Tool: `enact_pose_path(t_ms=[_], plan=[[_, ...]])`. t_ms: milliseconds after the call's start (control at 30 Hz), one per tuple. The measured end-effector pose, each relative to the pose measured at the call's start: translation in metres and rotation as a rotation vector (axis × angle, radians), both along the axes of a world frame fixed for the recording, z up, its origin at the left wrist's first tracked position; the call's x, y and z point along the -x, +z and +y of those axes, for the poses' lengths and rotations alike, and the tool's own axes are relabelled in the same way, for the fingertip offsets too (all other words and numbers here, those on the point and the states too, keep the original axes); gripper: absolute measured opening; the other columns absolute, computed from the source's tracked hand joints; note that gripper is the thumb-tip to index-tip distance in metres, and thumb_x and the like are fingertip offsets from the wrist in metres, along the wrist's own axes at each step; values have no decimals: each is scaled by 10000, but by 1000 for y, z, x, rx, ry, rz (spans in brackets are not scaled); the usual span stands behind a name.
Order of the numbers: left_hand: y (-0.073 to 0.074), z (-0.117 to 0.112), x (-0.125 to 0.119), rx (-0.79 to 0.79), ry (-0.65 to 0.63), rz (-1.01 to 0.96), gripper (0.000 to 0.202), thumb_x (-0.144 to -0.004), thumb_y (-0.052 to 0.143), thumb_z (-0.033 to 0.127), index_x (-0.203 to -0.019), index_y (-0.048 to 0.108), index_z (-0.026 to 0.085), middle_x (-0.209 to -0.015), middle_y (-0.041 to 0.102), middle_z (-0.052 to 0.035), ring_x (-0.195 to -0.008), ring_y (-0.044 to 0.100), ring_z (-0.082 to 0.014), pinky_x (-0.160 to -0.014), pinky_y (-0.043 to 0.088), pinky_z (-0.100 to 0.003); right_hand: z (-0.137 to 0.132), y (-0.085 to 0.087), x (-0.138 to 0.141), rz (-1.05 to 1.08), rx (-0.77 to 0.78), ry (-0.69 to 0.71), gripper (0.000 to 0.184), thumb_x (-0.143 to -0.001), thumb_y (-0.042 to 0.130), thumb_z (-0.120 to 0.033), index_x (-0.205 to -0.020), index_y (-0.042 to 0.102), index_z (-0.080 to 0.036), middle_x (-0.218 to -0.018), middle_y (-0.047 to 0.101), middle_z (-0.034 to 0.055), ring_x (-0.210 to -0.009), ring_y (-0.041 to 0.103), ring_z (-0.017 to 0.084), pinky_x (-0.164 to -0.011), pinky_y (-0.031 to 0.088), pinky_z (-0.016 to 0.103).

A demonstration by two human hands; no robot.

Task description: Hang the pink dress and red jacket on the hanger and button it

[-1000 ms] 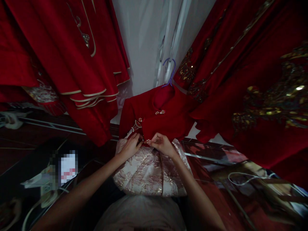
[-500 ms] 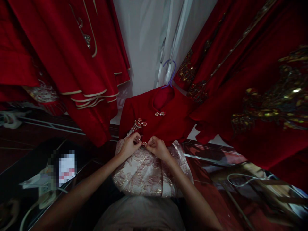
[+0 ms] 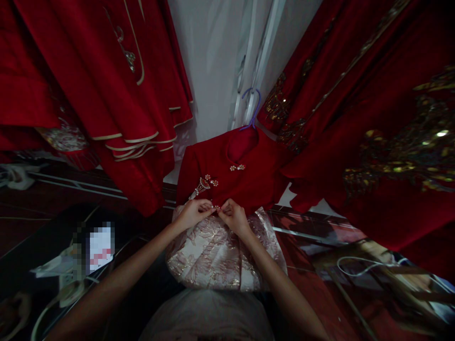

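Note:
A red jacket (image 3: 245, 187) on a purple hanger (image 3: 255, 111) lies before me, over a pale brocade skirt (image 3: 209, 255) with a metallic pattern. Its front carries jewelled frog fasteners: one jewelled fastener (image 3: 237, 167) below the collar, others beside a fan-shaped brooch (image 3: 203, 183) at the left. At the jacket's lower edge, my left hand (image 3: 194, 213) pinches one end of a small jewelled frog button (image 3: 215, 207). My right hand (image 3: 233, 218) pinches close by on its other side. The fingertips partly hide the button, so whether its halves are joined I cannot tell.
Red garments with pale piping (image 3: 138, 118) hang at the left. At the right hang red garments with gold sequin embroidery (image 3: 384, 161). A dark surface at the lower left bears a phone-like lit screen (image 3: 101, 248), blurred out, and cables. Framed pictures (image 3: 377, 274) lie low at the right.
Both hands stay at the jacket's lower edge. My left hand has shifted slightly right with its fingers straighter, nearer to my right fingertips. The jacket has hardly moved.

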State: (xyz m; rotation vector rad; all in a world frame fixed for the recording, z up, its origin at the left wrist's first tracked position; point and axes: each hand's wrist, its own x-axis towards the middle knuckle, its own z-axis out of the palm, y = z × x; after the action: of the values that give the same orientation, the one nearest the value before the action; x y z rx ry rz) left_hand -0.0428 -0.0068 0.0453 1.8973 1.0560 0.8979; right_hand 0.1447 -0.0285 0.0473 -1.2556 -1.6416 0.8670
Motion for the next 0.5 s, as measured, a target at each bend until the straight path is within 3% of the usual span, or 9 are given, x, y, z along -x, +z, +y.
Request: enact_pose_path(t_ms=[233,367,500], plan=[[13,-4,-1,-25,31,78,222,-869,537,334,-894,702,188,-881,741,-20,-782,673,-145,-723,503,-237,-1,-2,2,49,-19,-7,141,-796,592,-330,-757,514,-219,-716,648,12,-635,654,153,-583,510,239],[14,-7,-5,-50,129,116,206,-860,548,343,-867,692,196,-870,742,-12,-792,685,-152,-712,507,-230,-1,-4,2,32,-14,19,156,-801,588,-340,-741,514,-217,-704,646,8,-622,651,147,-576,502,230],[14,-7,-6,-44,137,108,189,-856,555,340,-862,679,198,-868,743,-12,-793,691,-151,-724,515,-233,-1,-1,1,19,2,21,159,-784,600,-335,-727,511,-217,-685,644,4,-616,647,145,-573,495,228]])
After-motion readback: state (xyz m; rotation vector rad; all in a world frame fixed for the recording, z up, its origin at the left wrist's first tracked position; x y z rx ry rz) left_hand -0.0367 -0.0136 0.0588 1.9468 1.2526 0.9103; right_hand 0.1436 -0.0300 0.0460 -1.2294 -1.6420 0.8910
